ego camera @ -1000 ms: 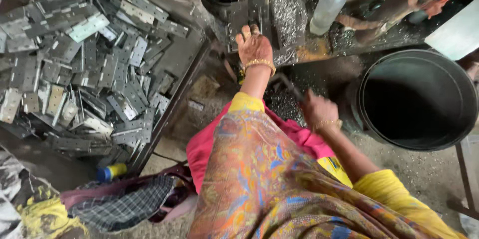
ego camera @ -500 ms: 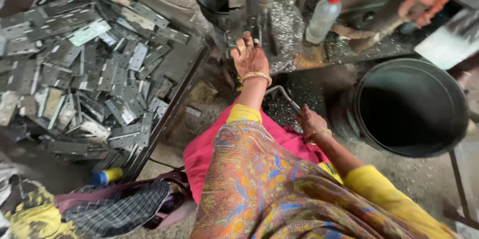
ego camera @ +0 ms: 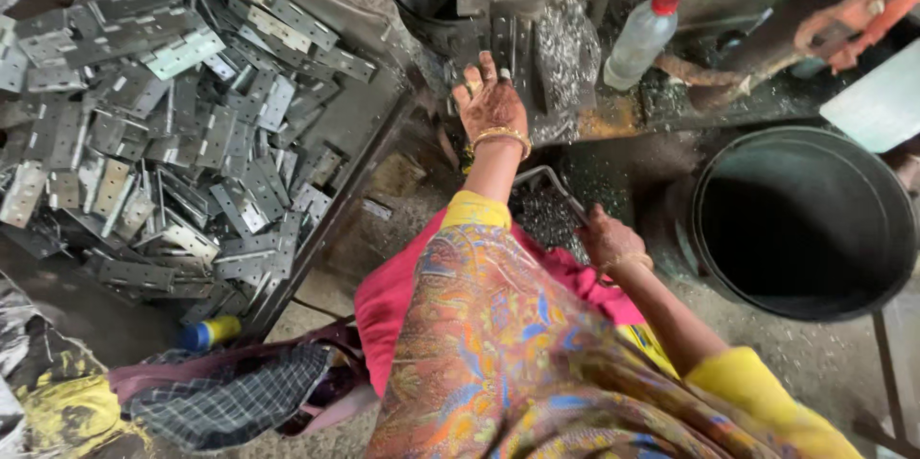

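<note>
Hands (ego camera: 493, 106) at metal-strewn machine bed (ego camera: 565, 57)

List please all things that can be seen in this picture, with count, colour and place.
metal hinges: many, grey, heaped in the tray at left
tray: one, dark metal, left
plastic bottle: one, clear with red cap, standing on the machine bed at top
machine bed: one, grey, covered in metal chips, top centre
bucket: one, black, on the floor at right
metal handle: one, grey, bent, centre
small bottle: one, yellow and blue, lying below the tray
checked cloth: one, dark, bottom left
left hand: fingers spread, flat on the machine bed
right hand: closed round the metal handle
</note>
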